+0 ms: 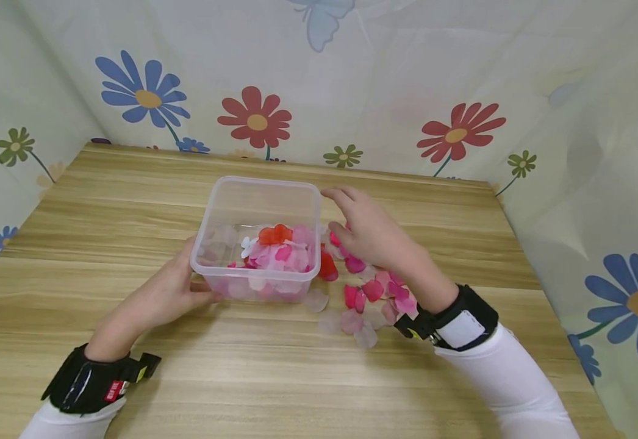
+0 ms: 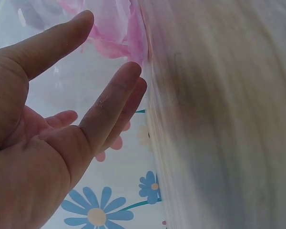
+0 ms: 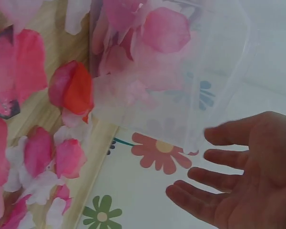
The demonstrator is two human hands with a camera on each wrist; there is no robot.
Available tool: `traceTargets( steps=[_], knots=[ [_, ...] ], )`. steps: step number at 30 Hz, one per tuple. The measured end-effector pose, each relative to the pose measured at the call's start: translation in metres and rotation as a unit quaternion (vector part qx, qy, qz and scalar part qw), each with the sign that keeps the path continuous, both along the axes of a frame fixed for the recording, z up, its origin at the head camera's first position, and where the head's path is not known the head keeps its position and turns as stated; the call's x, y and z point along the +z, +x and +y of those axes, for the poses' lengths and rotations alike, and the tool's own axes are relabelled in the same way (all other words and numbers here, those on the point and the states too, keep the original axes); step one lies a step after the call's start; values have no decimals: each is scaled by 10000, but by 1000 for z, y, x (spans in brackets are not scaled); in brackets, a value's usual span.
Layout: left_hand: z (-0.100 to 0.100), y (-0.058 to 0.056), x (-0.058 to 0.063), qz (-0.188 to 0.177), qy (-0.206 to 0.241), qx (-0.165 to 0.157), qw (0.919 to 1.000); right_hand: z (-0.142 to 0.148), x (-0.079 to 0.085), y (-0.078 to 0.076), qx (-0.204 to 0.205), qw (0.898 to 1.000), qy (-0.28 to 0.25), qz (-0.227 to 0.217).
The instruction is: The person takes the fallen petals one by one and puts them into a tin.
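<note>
- Here's my left hand [image 1: 162, 289] at the clear box's [image 1: 264, 204] near left side, thumb and fingers apart — whether they touch the wall, I can't tell.
- And my right hand [image 1: 368, 228] hovers by the far right corner, fingers spread, tips just beside the rim [image 1: 264, 274].
- Between them the box stands upright on the wooden table [image 1: 275, 384], pink, red and white petals [image 1: 275, 259] heaped inside.
- More loose petals [image 1: 372, 290] lie scattered to its right — near my right wrist.

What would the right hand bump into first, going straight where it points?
The right hand would probably meet the clear plastic box first, at its far right corner; any gap is hard to judge.
</note>
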State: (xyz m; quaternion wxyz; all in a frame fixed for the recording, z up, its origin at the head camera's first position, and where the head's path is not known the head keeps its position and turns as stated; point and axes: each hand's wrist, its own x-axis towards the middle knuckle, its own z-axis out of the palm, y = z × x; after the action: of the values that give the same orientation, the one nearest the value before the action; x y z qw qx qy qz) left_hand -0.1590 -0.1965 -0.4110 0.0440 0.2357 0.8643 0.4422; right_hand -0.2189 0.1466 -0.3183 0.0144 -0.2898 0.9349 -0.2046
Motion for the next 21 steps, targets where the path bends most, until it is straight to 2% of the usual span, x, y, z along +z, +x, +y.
traceTargets(
  steps=[5, 12, 17, 21],
  knots=[
    [0, 0, 0, -30, 35, 11, 10000, 0, -7, -3, -143, 9954, 627, -716],
    [-1, 0, 1, -50, 13, 9, 10000, -1, -18, -8, -231, 9870, 846, -1349],
    [-1, -1, 0, -19, -97, 17, 10000, -5, -28, -12, -110, 9841, 877, -1538],
    [-1, -1, 0, -68, -70, -1, 10000, -8, -37, -16, 141, 9857, 864, -1442]
  ],
)
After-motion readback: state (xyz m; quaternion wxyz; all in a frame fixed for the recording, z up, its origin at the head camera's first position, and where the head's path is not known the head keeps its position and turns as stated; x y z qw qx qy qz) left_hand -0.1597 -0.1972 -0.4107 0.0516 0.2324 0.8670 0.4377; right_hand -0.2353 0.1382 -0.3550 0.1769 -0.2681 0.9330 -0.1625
